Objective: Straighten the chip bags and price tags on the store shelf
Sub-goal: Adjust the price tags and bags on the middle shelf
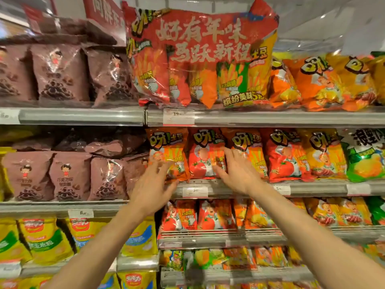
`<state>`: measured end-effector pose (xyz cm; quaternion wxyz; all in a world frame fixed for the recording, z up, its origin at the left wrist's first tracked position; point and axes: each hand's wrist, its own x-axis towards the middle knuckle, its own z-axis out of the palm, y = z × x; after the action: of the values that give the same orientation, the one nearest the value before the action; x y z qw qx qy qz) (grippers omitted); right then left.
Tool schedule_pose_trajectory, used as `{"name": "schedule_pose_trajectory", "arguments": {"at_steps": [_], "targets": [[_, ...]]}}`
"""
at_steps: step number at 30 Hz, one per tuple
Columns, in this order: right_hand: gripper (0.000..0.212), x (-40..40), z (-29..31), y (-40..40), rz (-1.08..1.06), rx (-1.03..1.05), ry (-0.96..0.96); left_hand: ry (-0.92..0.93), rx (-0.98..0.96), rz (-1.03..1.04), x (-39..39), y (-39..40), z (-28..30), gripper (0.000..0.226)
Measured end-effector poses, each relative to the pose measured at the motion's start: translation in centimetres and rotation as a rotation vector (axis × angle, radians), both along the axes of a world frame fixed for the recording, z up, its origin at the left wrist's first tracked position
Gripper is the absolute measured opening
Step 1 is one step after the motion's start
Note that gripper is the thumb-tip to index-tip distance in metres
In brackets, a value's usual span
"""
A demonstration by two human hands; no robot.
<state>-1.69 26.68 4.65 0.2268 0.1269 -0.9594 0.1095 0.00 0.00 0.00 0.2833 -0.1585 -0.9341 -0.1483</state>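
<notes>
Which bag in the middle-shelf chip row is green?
The rightmost one, the green bag at the frame's right edge. The other bags in that row are orange, red or yellow, with a different logo.

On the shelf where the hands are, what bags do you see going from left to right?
Brown bags with a cartoon girl → orange chip bag → red tomato bag → orange bag behind the right hand → another red tomato bag → yellow-orange bag → green bag.
</notes>
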Motion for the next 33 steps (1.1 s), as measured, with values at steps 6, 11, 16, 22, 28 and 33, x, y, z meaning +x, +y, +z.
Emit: {"name": "schedule_pose_trajectory", "arguments": {"at_steps": [6, 11, 16, 22, 28, 33], "targets": [[0.041, -4.7, -0.4, 1.1, 0.206, 0.224, 0.001, -0.045, -0.143, -0.058, -2.6, 1.6, -3.3, 0.047], [0.037, -6.7, -2.5, 1.4, 0.359, 0.290, 0.011, -0.025, -0.238, -0.115, -3.7, 1.6, -5.6, 0.044], [0.043, -7.0, -4.1, 1.4, 0.371, 0.270, -0.026, 0.036, -0.304, -0.198, -5.1, 1.9, -5.8, 0.032], [0.034, -7.0, -4.5, 0.8, 0.336, 0.257, -0.015, 0.106, -0.273, -0.267, -6.0, 1.6, -5.9, 0.033], [0.038, -6.9, -4.5, 0.7, 0.325, 0.290, -0.014, 0.133, -0.193, -0.288, -6.7, 1.0, -6.5, 0.033], [0.042, -6.9, -1.3, 0.7, 0.265, 0.209, 0.027, 0.115, -0.178, -0.278, -7.0, 0.8, -6.7, 0.033]]}}
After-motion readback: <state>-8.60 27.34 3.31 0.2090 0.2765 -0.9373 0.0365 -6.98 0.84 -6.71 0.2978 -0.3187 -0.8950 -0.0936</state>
